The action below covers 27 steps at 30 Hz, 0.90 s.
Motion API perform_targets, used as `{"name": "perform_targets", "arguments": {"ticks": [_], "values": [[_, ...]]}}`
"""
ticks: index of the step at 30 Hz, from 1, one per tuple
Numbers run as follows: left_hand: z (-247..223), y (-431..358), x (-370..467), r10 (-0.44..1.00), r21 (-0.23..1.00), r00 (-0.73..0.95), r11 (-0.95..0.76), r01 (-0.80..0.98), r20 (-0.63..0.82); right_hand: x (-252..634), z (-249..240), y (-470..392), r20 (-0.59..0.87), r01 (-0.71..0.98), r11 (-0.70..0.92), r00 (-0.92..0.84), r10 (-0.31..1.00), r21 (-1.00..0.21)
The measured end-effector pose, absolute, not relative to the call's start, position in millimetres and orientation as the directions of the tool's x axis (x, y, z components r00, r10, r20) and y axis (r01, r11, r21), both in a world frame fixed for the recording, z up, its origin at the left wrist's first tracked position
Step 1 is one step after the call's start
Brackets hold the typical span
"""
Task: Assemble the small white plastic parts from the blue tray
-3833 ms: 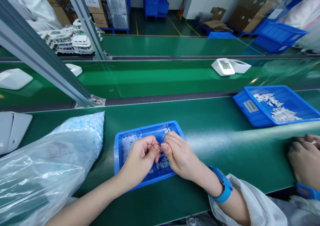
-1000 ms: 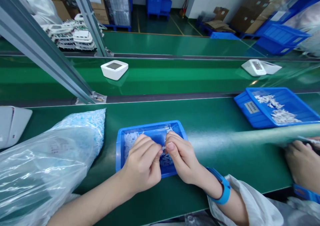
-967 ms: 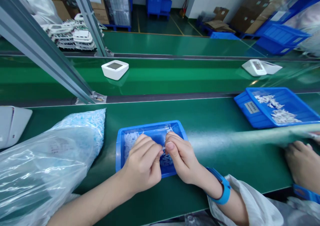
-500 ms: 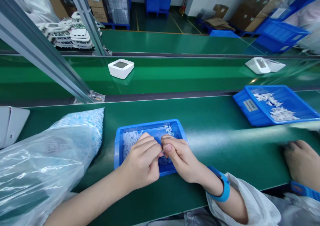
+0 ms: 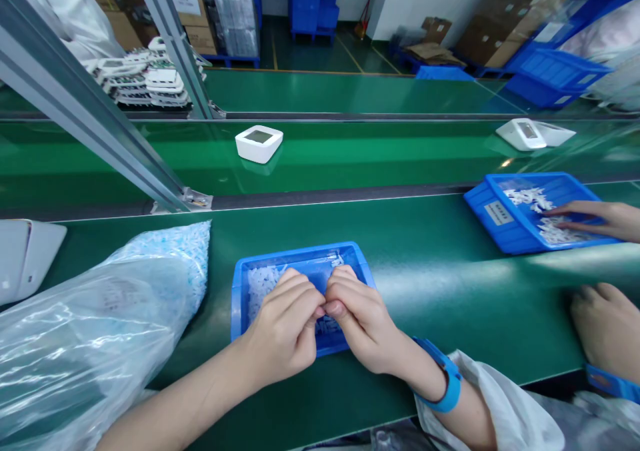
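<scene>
Over a blue plastic bin (image 5: 303, 250), my left hand (image 5: 287, 324) and my right hand (image 5: 367, 321) meet with their fingertips together. Both are closed in a pinch. Whatever lies between the fingertips is too small and covered to name. Inside the bin, small white pieces (image 5: 261, 288) fill the left part, and other small white parts (image 5: 336, 259) lie at the far right corner. My hands cover much of the bin's middle. A blue band (image 5: 445, 378) is around my right wrist.
At left lies a clear plastic bag (image 5: 125, 304) of small pale-blue and white pieces. A metal post (image 5: 100, 98) slants over the bench. White devices (image 5: 259, 144) sit on the green conveyor (image 5: 375, 151). At right, a co-worker's hand (image 5: 603, 218) reaches into another blue bin (image 5: 500, 231).
My hands stay over the bin, fingertips still together. A co-worker's hand has come into the right-hand bin. The near white device has shifted right along the conveyor.
</scene>
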<state>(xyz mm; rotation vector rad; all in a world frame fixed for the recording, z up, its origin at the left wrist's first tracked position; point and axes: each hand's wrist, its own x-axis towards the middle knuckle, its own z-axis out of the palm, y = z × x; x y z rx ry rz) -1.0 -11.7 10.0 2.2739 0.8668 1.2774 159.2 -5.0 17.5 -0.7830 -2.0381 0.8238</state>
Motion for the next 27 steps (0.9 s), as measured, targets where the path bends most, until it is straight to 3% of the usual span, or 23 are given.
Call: {"name": "perform_targets", "arguments": {"ticks": [3,6,8,10,12,13,15,17,19,21,22,24,27], "values": [[13.3,-5.5,-3.8,0.726,0.629,0.475,-0.678,0.38,0.497,169.6,26.6,5.0,0.295,0.31,0.491,-0.507,0.81,-0.814],[20.9,1.7,-11.0,0.812,0.661,0.478,-0.563,0.495,0.334,206.9,32.8,24.5,0.169,0.571,0.369,-0.373,0.912,-0.733],[26.1,4.7,-16.9,0.838,0.623,0.488,-0.521,0.583,0.244,241.2,29.8,37.8,0.032,0.812,0.175,-0.19,0.981,-0.557],[29.3,4.7,-22.0,0.823,0.54,0.553,-0.528,0.655,0.134,271.4,22.0,47.3,-0.118,0.959,-0.109,0.08,0.99,-0.262],[29.7,2.2,-24.7,0.782,0.476,0.623,-0.55,0.686,0.006,287.7,14.8,50.7,-0.092,0.97,-0.237,0.231,0.968,-0.06],[28.7,0.7,-25.0,0.758,0.461,0.651,-0.56,0.688,-0.05,288.8,13.2,50.1,-0.033,0.973,-0.227,0.226,0.974,-0.031],[25.0,-1.8,-23.6,0.718,0.45,0.684,-0.573,0.685,-0.127,276.8,15.6,45.2,0.133,0.994,-0.08,0.09,0.987,-0.076],[19.9,-2.3,-21.0,0.697,0.442,0.693,-0.571,0.692,-0.183,250.5,23.5,36.7,0.285,0.974,0.165,-0.116,0.951,-0.154],[14.4,-1.5,-19.0,0.685,0.437,0.691,-0.561,0.703,-0.231,218.8,31.4,27.0,0.336,0.867,0.439,-0.351,0.874,-0.237],[9.4,-0.6,-19.1,0.683,0.435,0.685,-0.552,0.712,-0.254,190.2,34.0,18.5,0.187,0.6,0.684,-0.679,0.71,-0.416],[7.5,-0.3,-20.2,0.689,0.433,0.682,-0.552,0.713,-0.245,179.0,32.5,15.3,0.112,0.484,0.716,-0.785,0.609,-0.503],[5.9,0.2,-23.6,0.705,0.431,0.681,-0.562,0.706,-0.197,164.0,25.2,11.7,-0.018,0.39,0.7,-0.88,0.475,-0.599],[11.4,3.0,-28.6,0.733,0.441,0.665,-0.554,0.706,-0.144,157.0,11.4,11.4,-0.128,0.412,0.67,-0.893,0.431,-0.617]]}}
